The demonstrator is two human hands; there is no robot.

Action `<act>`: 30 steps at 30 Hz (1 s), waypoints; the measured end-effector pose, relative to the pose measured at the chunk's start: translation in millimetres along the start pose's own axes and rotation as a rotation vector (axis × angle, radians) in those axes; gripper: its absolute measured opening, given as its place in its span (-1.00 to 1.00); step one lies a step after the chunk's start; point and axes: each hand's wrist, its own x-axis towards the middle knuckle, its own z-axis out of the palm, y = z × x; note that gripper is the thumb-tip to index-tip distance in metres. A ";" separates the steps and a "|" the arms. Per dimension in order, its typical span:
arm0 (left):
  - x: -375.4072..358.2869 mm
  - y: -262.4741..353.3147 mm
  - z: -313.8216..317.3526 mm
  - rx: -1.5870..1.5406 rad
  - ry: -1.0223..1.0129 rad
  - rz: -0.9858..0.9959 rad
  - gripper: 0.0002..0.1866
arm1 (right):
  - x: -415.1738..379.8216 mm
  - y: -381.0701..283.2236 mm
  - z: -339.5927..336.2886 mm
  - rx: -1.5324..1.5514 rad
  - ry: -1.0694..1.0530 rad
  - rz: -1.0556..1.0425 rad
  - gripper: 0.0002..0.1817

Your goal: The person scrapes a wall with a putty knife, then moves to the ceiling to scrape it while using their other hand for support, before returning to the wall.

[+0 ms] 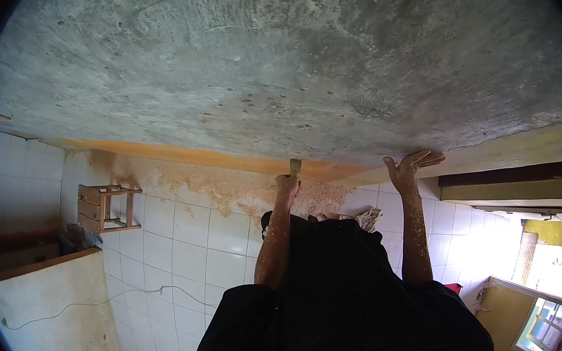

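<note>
My left hand (288, 187) is closed around a scraper (295, 167), whose flat blade meets the orange-painted strip (210, 157) low on the wall. Most of the handle is hidden in my grip. To the right, my right hand (409, 167) is open, with its fingers spread toward the right and its palm side against the wall (269, 60). That wall is grey and rough, with small pits and scrapes in its surface. Pale dust and specks cover both hands and forearms.
Scrapings (211, 193) lie along the wall's foot on the white tiled floor (177, 227). A wooden stool (110, 207) stands at left. A crumpled cloth (370, 218) lies by my body. A thin cable (136, 292) crosses the left side. A bright doorway (544, 264) opens at right.
</note>
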 end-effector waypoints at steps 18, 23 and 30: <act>12.7 -15.8 -7.1 -0.073 0.016 0.003 -0.53 | 7.2 -26.7 -29.9 0.297 -0.039 0.039 0.36; -9.4 0.9 -8.0 -0.096 -0.033 -0.015 -0.59 | 7.0 -15.8 -18.4 0.239 -0.026 0.017 0.36; -4.1 2.8 -4.0 -0.059 0.000 -0.024 -0.58 | -2.7 -1.9 -3.4 0.066 -0.029 0.070 0.36</act>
